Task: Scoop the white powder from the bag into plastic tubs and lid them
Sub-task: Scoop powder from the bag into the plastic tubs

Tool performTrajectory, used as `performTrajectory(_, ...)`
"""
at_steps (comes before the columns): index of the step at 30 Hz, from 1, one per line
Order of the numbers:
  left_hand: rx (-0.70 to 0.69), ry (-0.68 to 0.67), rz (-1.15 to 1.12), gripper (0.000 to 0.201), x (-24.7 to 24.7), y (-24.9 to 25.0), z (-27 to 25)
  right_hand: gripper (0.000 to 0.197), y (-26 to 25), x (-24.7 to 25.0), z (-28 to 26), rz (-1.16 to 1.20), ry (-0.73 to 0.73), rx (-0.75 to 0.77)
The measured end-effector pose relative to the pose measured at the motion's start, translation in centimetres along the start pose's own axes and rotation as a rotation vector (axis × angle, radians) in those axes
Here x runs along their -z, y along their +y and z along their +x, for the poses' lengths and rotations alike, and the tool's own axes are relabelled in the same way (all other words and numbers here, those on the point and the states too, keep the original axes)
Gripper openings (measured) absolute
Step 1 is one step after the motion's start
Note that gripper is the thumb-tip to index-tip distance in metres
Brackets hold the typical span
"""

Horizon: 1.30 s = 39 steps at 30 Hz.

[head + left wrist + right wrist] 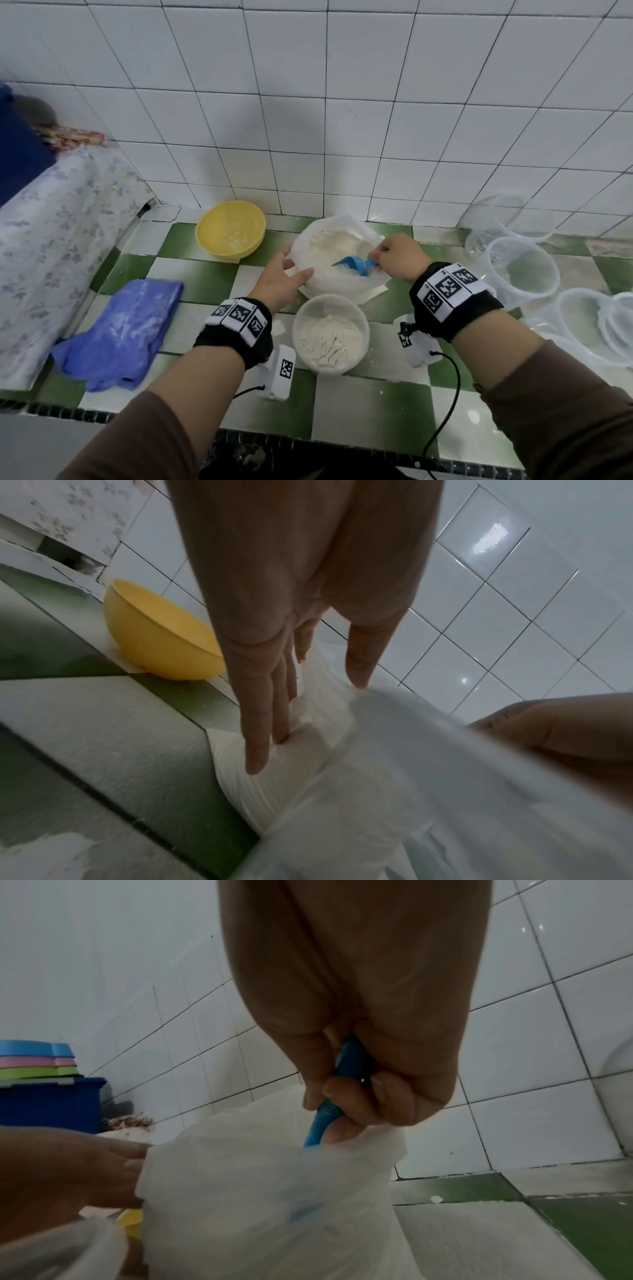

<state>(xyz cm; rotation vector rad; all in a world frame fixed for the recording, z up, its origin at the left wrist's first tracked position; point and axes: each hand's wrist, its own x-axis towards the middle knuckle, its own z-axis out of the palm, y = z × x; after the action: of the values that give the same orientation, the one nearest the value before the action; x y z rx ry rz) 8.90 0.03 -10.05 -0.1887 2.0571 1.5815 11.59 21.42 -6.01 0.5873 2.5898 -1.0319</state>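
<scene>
My right hand pinches the blue scoop by its handle, down in the powder inside the bag. My left hand lies flat, fingers straight, against the bag's side, just behind the part-filled tub

Glossy white wall tiles, thin translucent plastic bag, smooth matt yellow plastic bowl.

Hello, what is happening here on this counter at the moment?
A person is moving white powder from a plastic bag into tubs. The right hand grips a blue scoop that is down in the bag's powder. The left hand steadies the bag's side with straight fingers. A tub just in front of the bag is partly filled and has no lid. Empty clear tubs wait on the right.
</scene>
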Motion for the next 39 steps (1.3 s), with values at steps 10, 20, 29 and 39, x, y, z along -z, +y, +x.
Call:
performTrajectory(10, -0.056, 0.007, -0.043, 0.07, -0.4, 0.4, -2.1, 0.019, 0.6, 2.3, -1.6, 0.362, 0.104, -0.026)
performTrajectory(20, -0.069, -0.014, -0.105, 0.062, -0.8, 0.6, -3.9, 0.016, 1.8, 4.6, -5.4, 0.78, -0.022, 0.042)
performTrajectory(29, -0.055, -0.01, -0.164, 0.049, -1.4, 1.0, -5.5, 0.014, 4.2, 3.1, -7.0, 0.625, -0.208, 0.097)
performTrajectory(39, -0.05, -0.01, -0.151, 0.053, -1.3, 1.0, -6.1, 0.016, 4.5, 2.2, -8.2, 0.312, -0.154, 0.253)
